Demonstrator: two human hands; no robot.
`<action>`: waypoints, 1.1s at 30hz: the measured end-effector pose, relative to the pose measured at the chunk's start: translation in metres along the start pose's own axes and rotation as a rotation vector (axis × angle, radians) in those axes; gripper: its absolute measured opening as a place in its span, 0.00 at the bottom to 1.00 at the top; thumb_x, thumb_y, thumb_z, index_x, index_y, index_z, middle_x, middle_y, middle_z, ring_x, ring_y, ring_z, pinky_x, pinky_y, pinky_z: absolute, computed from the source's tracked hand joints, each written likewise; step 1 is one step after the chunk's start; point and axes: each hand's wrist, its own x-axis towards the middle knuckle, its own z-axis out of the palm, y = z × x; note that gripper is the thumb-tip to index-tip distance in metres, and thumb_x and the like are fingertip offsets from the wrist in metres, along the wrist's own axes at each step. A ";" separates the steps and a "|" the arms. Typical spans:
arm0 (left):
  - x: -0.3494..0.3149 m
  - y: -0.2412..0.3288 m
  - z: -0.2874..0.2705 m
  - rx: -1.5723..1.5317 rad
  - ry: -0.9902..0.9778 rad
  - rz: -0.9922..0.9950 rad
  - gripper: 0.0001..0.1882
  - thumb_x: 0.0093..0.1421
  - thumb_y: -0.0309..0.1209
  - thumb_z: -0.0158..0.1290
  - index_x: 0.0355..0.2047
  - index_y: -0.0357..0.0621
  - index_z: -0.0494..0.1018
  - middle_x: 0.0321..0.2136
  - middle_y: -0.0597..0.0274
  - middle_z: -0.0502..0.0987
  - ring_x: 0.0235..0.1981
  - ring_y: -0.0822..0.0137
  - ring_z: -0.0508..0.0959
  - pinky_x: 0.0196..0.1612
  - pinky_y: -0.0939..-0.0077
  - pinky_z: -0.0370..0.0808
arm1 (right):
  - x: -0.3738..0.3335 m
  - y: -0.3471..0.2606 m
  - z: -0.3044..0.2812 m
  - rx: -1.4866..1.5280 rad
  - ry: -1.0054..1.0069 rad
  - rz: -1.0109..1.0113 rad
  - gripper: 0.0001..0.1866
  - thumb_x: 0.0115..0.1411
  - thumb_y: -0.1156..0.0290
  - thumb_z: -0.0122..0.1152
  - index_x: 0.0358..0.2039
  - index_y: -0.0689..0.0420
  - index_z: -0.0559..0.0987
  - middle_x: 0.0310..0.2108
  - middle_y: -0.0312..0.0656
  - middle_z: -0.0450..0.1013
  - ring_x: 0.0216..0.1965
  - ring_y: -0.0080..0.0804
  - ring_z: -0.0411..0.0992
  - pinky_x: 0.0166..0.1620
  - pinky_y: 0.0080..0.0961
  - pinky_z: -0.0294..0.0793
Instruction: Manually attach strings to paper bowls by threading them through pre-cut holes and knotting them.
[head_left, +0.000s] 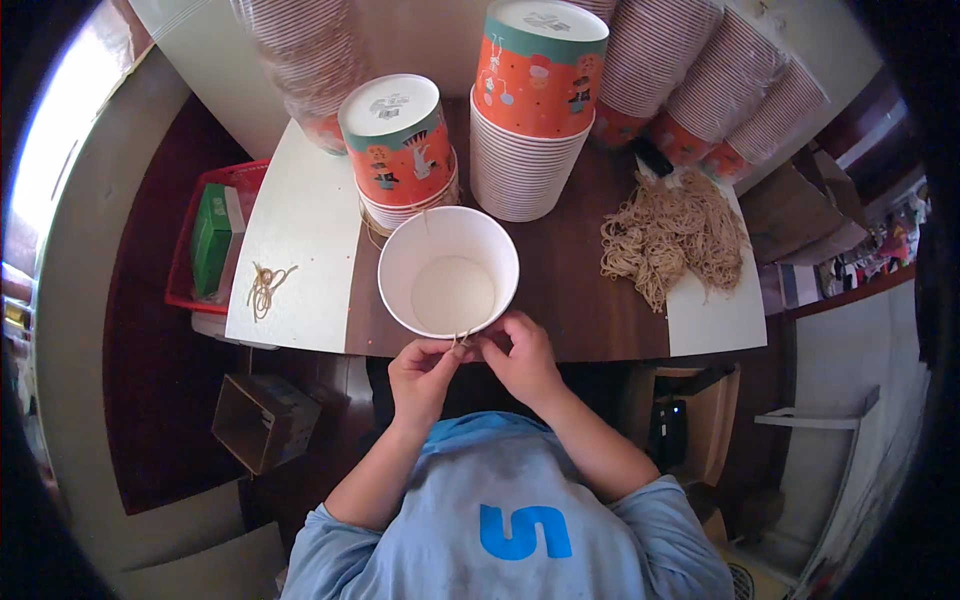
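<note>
A paper bucket (448,272), white inside, stands near the table's front edge with its open mouth toward me. Thin tan string (461,340) shows at its near rim. My left hand (420,376) pinches that string between thumb and fingers, close against the rim. From the other side, my right hand (522,360) is closed on the string too, its fingers touching the bucket's wall. The two sets of fingertips nearly meet. Another strand hangs over the bucket's far rim. The bucket's outer wall is mostly hidden.
Behind stand a short stack (398,165) and a taller stack (535,120) of upside-down orange and green buckets. Tangled tan strings (672,238) lie right, a few loose ones (266,290) left. Wrapped bucket stacks (720,85) line the back. A red basket (178,262) sits beyond the left edge.
</note>
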 end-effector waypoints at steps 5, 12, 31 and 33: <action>-0.001 0.002 0.000 -0.002 -0.010 -0.034 0.03 0.58 0.20 0.53 0.32 0.31 0.73 0.29 0.53 0.79 0.32 0.68 0.79 0.40 0.75 0.77 | -0.009 -0.016 -0.011 -0.328 0.202 -0.443 0.09 0.50 0.75 0.62 0.34 0.56 0.77 0.29 0.39 0.72 0.29 0.34 0.70 0.34 0.28 0.69; 0.001 -0.002 -0.005 -0.053 -0.041 -0.025 0.03 0.58 0.20 0.53 0.32 0.32 0.72 0.31 0.54 0.78 0.33 0.68 0.79 0.41 0.74 0.77 | -0.001 -0.020 -0.009 -0.185 -0.022 -0.388 0.06 0.49 0.74 0.62 0.29 0.55 0.76 0.30 0.39 0.72 0.31 0.37 0.70 0.36 0.29 0.68; -0.002 -0.002 0.004 0.014 -0.144 -0.100 0.12 0.56 0.22 0.55 0.41 0.35 0.72 0.34 0.62 0.77 0.35 0.73 0.77 0.40 0.81 0.74 | 0.002 -0.028 -0.022 -0.466 -0.038 -0.618 0.09 0.44 0.75 0.64 0.28 0.52 0.76 0.27 0.35 0.67 0.28 0.34 0.67 0.34 0.30 0.65; 0.000 0.000 0.007 0.040 -0.142 -0.126 0.12 0.56 0.23 0.56 0.41 0.34 0.72 0.33 0.63 0.77 0.34 0.74 0.77 0.39 0.82 0.74 | 0.003 -0.028 -0.022 -0.468 -0.039 -0.627 0.09 0.43 0.75 0.64 0.28 0.52 0.76 0.27 0.34 0.67 0.29 0.34 0.67 0.34 0.30 0.65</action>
